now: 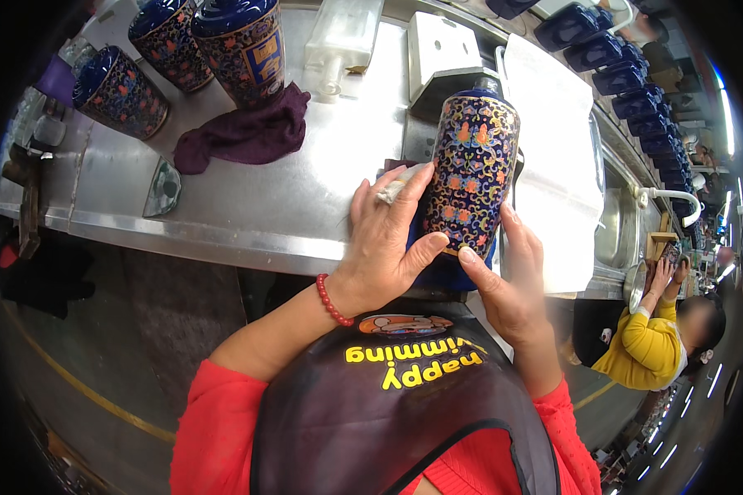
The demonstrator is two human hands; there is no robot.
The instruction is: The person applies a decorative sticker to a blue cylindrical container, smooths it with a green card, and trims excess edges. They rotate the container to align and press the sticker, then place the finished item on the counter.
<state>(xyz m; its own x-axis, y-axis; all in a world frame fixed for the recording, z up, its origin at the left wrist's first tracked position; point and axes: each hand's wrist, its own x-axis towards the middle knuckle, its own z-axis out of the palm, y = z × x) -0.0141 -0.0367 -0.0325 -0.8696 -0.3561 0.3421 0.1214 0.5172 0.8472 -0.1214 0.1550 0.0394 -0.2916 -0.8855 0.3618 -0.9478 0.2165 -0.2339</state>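
Patterned bottle (473,165), dark blue with orange flowers and gold scrolls, sits just right of the frame's centre, upper half, between both hands over the metal table (239,219); left hand (384,239), red bead bracelet (333,301) at the wrist and white wrap (396,186) on a finger, grips its left side, thumb at the lower end; right hand (510,276) grips the lower right, thumb tip near the left one's, fingers against the side; the undersides of both grips are hidden.

Risk, as judged: hold looks low and mostly fingertip, so a far end left unsupported could tip or slide, glossy surface making it worse; a push up the frame could knock the far end into the white box (444,49) and scuff the decoration; the finger wrap could snag or loosen if rubbed along the side; white sheets (553,157) near the right side could get dragged by a sideways swing.

Long axis runs nearly up-down in the frame, top leaning slightly right; one end points at the white box, other at the wearer's apron (371,412); narrow dark piece at the far end, dark blue surface under the near end; can't tell which end is the mouth, nor how much weight the table takes.
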